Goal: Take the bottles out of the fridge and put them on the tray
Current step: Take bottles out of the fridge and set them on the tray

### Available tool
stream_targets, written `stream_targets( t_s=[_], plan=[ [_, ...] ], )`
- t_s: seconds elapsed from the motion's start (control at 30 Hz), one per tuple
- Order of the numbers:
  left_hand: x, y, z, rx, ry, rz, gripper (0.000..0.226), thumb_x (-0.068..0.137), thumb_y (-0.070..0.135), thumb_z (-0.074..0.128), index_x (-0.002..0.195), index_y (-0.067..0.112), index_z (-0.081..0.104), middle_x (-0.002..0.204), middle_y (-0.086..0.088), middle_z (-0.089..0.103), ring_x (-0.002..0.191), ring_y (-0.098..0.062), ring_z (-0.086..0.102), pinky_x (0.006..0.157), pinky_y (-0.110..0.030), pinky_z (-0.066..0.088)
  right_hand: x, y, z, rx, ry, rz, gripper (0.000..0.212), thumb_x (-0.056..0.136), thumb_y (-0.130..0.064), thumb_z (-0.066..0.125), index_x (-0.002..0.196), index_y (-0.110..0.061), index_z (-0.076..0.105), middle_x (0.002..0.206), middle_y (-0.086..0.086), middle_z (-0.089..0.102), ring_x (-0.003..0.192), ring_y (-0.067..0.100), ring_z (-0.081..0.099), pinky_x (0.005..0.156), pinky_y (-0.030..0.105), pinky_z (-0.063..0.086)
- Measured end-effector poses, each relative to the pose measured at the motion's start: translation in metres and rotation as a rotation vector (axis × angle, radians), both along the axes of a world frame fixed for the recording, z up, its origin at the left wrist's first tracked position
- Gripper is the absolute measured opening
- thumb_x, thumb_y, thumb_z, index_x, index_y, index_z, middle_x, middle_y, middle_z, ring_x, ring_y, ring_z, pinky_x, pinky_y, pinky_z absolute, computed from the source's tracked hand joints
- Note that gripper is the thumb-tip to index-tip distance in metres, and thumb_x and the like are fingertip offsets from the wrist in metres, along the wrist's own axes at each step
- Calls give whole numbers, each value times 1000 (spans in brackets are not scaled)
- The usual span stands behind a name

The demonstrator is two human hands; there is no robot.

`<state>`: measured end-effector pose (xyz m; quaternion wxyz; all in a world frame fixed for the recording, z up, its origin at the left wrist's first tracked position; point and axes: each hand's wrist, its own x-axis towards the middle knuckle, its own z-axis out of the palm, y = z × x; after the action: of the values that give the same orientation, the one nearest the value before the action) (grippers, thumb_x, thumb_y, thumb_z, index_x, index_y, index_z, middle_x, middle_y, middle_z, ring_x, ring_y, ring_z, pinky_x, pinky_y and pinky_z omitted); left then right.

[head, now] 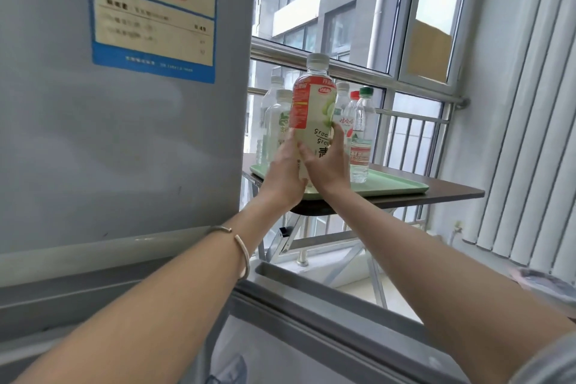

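Observation:
Both my hands hold one large bottle (pixel 311 106) with a white cap and a red, white and green label, upright in the air in front of the green tray (pixel 392 185). My left hand (pixel 285 173) wraps its lower left side. My right hand (pixel 328 162) grips its lower right side. Several bottles stand on the tray behind it: clear ones with white caps (pixel 274 121), one with a red cap (pixel 353 103) and one with a green cap (pixel 363 134). The grey fridge (pixel 124 134) fills the left of the view, its upper door closed.
The tray lies on a dark folding table (pixel 448 192) by a window with a metal railing (pixel 358 70). An open lower fridge door edge (pixel 327 299) runs across the bottom. A white radiator (pixel 530 134) stands on the right wall.

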<state>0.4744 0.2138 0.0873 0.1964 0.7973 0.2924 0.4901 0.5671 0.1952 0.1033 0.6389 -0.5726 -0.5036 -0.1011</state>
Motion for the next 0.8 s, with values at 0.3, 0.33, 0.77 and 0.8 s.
stream_targets(
  t_s=[0.3,0.33,0.77,0.8],
  plan=[
    [-3,-12,-6,-102,-14,46,72,93,-2,47,152,24,14,135,-8,52,117,-24,58,91,-26,45,1,-10,-6,-123,-139,34,96,76,-41,75,147,-31,12,122,3,60,100,21,62,81,40,56],
    [-3,-13,-7,-108,-12,42,74,92,-3,47,152,24,13,137,-8,51,118,-25,57,95,-29,46,2,-11,-6,-131,-149,39,96,75,-42,76,146,-31,13,122,2,60,99,20,62,79,39,55],
    [-9,-40,-2,16,-334,109,34,101,23,42,135,21,43,112,7,57,99,-12,59,68,-8,46,-26,-25,-7,151,-193,-195,33,81,-27,65,105,-11,49,90,-2,53,81,14,52,75,35,50],
    [-12,-43,0,44,-378,110,29,101,24,42,129,21,48,112,6,57,97,-11,60,69,-12,49,-31,-28,-6,193,-212,-156,18,82,-21,62,92,-11,51,75,-5,51,67,13,50,63,35,49]
  ],
)
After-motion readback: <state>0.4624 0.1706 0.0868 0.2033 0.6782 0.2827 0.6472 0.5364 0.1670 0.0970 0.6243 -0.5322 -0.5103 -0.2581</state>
